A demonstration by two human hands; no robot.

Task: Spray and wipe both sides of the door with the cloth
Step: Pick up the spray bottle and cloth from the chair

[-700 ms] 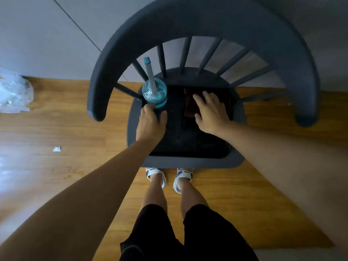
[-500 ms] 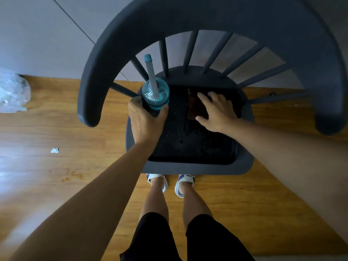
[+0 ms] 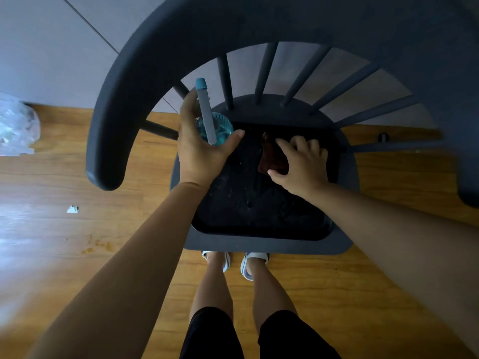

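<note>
The see-through blue plastic spray bottle (image 3: 216,129) with its grey nozzle is above the back left corner of the dark grey round-backed chair (image 3: 259,22). The left hand (image 3: 201,149) holds it, fingers curled round its body. The small dark brown cloth (image 3: 270,158) lies on the black seat, and the right hand (image 3: 302,164) pinches it with bent fingers and thumb.

Over a dark chair (image 3: 259,244), left hand (image 3: 199,149) grips spray bottle (image 3: 215,128); right hand (image 3: 300,164) pinches brown cloth (image 3: 269,161).
</note>
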